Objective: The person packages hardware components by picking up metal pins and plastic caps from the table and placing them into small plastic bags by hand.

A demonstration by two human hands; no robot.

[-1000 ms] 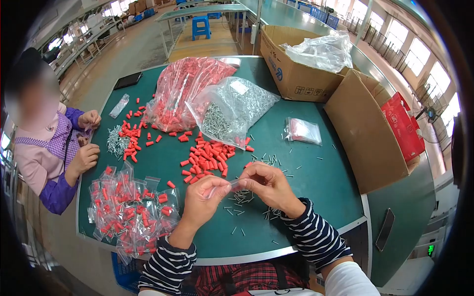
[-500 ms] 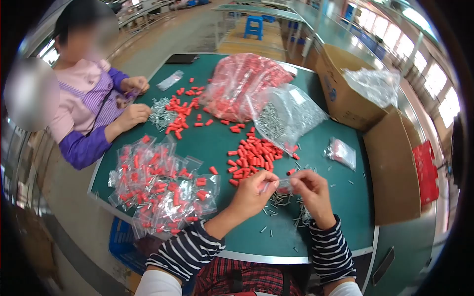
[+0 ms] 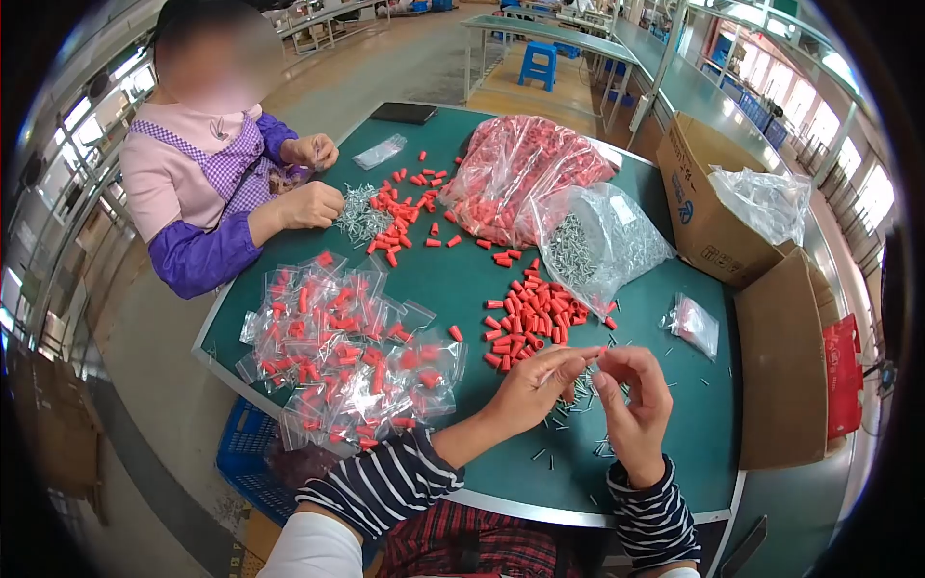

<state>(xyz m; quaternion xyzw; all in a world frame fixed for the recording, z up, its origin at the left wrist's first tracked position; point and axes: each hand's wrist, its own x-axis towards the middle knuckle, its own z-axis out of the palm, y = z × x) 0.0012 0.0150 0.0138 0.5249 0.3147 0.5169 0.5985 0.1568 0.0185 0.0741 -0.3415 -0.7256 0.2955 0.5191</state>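
My left hand (image 3: 532,393) is closed, thumb against fingers, on a small clear zip bag seen nearly edge-on and mostly hidden. Close beside it, my right hand (image 3: 638,400) pinches the bag's other end between thumb and index finger. Both hands are above a scatter of silver screws (image 3: 578,393). Just beyond my left hand lies a heap of red plastic caps (image 3: 530,313). Left of my forearm spreads a pile of filled zip bags (image 3: 332,352) with red caps inside.
A large bag of red caps (image 3: 520,173) and an open bag of screws (image 3: 607,236) lie at the back. Cardboard boxes (image 3: 713,207) line the right edge. Across the left corner, a co-worker's hands (image 3: 310,204) are by another screw pile (image 3: 361,217). A small packet (image 3: 694,326) lies right.
My view has shifted, so the table appears farther right and lower. My left fingers have straightened over the bag, which now shows less. The co-worker's hands remain by the screw pile.
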